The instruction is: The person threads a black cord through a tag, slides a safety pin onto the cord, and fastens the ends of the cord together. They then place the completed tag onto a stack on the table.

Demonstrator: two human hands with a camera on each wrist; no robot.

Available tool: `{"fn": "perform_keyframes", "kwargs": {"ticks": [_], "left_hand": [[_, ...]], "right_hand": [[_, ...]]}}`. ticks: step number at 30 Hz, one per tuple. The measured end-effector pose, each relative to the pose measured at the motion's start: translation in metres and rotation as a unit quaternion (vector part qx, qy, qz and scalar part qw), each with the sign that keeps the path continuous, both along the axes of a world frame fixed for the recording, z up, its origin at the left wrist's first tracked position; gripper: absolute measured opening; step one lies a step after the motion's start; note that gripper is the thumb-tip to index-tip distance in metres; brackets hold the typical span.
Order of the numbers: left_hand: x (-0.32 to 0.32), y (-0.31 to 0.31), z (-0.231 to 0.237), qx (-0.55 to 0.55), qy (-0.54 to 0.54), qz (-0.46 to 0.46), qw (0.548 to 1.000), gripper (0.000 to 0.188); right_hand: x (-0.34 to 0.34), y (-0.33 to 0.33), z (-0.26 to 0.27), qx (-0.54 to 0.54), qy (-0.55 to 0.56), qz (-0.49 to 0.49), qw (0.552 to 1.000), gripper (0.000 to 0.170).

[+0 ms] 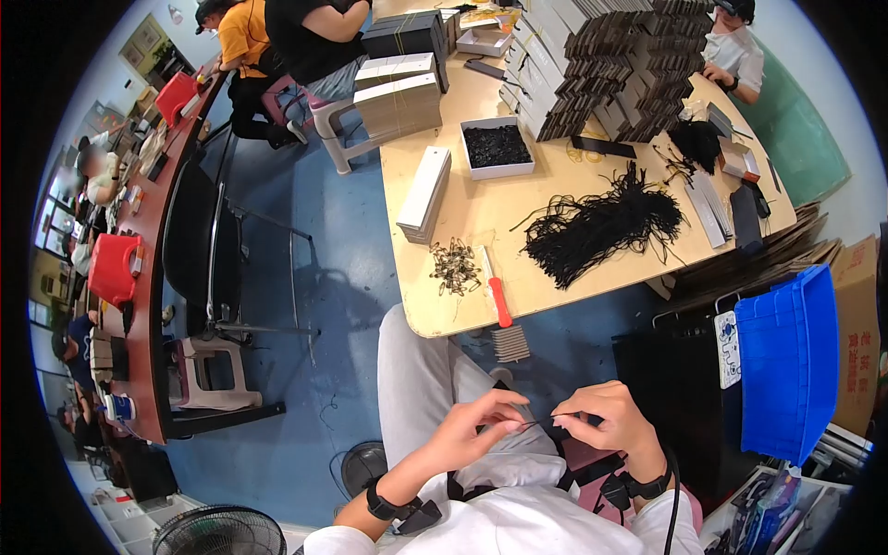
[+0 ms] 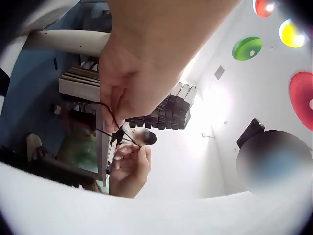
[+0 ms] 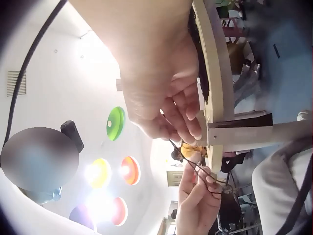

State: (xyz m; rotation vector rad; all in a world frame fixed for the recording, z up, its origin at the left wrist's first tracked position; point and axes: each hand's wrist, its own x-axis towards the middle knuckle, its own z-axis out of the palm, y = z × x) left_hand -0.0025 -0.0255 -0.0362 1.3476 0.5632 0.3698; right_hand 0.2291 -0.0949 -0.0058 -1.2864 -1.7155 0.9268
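Both hands are raised over the lap, a short distance apart. A thin black cord (image 2: 108,108) runs between them, looped near the fingers. The left hand (image 1: 469,432) pinches one part of it between thumb and fingers. Facing it, the right hand (image 1: 606,416) pinches another part with thumb and forefinger. In the right wrist view the cord (image 3: 188,160) crosses itself between the fingertips of the right hand (image 3: 168,103) and the left hand (image 3: 198,203). Whether it is knotted I cannot tell.
On the table (image 1: 370,319) lie a black cord bundle (image 1: 606,227), a pile of small metal pins (image 1: 455,268), a red-handled tool (image 1: 499,298), a white box of black pieces (image 1: 498,148) and stacked cards (image 1: 425,194). A blue crate (image 1: 789,361) stands at the right.
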Motion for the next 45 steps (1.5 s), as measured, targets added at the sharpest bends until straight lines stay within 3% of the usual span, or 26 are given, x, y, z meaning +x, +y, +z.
{"fn": "perform_keyframes", "kwargs": {"ticks": [5,7,10,16,19,20,22,26,28,32,34,38,40,41,43,44,45], "left_hand": [[-0.010,0.003,-0.009,0.003,0.018,0.025,1.000,0.029],[-0.012,0.004,-0.010,-0.129,0.013,0.019,0.991,0.027],[-0.015,0.002,-0.012,-0.189,-0.009,0.065,0.980,0.026],[-0.025,0.001,-0.004,-0.158,0.007,0.153,0.976,0.032],[-0.027,0.004,0.011,0.067,0.130,0.115,0.983,0.032],[-0.028,0.004,0.010,0.067,0.131,0.115,0.982,0.032],[-0.029,0.004,0.007,0.172,0.144,0.080,0.971,0.032],[-0.030,0.007,0.007,0.219,0.148,0.077,0.961,0.033],[-0.029,0.009,0.014,0.122,0.146,0.127,0.974,0.033],[-0.026,0.014,0.013,0.151,0.143,0.138,0.968,0.035],[-0.027,0.016,0.009,0.352,0.141,0.075,0.922,0.035],[-0.027,0.018,0.011,0.444,0.159,0.061,0.880,0.038],[-0.027,0.018,0.010,0.331,0.119,0.102,0.930,0.034],[-0.026,0.018,0.009,0.332,0.119,0.102,0.930,0.034],[-0.024,0.016,0.007,0.093,0.120,0.179,0.972,0.033],[-0.023,0.017,0.006,0.094,0.119,0.178,0.972,0.033],[-0.021,0.018,0.005,-0.012,0.056,0.201,0.978,0.032]], "right_hand": [[0.005,-0.005,-0.011,-0.011,0.034,-0.041,0.998,0.004],[0.005,-0.007,-0.014,-0.026,0.054,-0.059,0.996,0.004],[0.008,-0.010,-0.020,-0.043,0.093,-0.080,0.992,0.003],[0.011,-0.018,-0.041,-0.059,0.106,-0.028,0.992,0.002],[0.008,-0.024,-0.051,-0.093,0.112,-0.001,0.989,0.003],[0.009,-0.025,-0.052,-0.093,0.113,0.000,0.989,0.003],[0.009,-0.027,-0.054,-0.103,0.104,0.018,0.989,0.004],[0.009,-0.031,-0.058,-0.102,0.116,0.026,0.988,0.004],[0.010,-0.032,-0.060,-0.085,0.113,0.033,0.989,0.004],[0.009,-0.032,-0.057,-0.083,0.118,0.033,0.989,0.004],[0.009,-0.032,-0.055,-0.082,0.101,0.046,0.990,0.004],[0.008,-0.031,-0.054,-0.078,0.099,0.048,0.991,0.004],[0.009,-0.031,-0.054,-0.083,0.099,0.041,0.991,0.005],[0.011,-0.030,-0.054,-0.082,0.100,0.041,0.991,0.005],[0.012,-0.029,-0.054,-0.077,0.118,0.022,0.990,0.005],[0.014,-0.028,-0.054,-0.076,0.119,0.020,0.990,0.005],[0.015,-0.027,-0.053,-0.073,0.124,0.025,0.989,0.004]]}}
